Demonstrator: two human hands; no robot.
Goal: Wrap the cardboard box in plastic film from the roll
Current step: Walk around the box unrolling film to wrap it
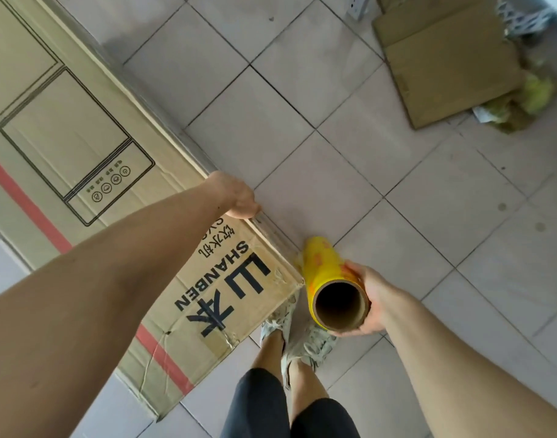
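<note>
A tall brown cardboard box (pixel 90 128) with black print and a red stripe fills the left side of the head view. My left hand (pixel 236 197) rests over the box's top right edge, fingers curled down its far side, pressing on it. Clear plastic film (pixel 272 233) runs along that edge toward the roll. My right hand (pixel 370 298) grips the yellow film roll (pixel 329 279) by its near end, just off the box's near right corner. The roll's hollow cardboard core faces me.
Below me are my feet in light shoes (pixel 297 330) on a grey tiled floor (pixel 350 159). At the upper right lie flattened cardboard sheets (pixel 444 61), yellow-green scraps (pixel 533 96) and white pieces.
</note>
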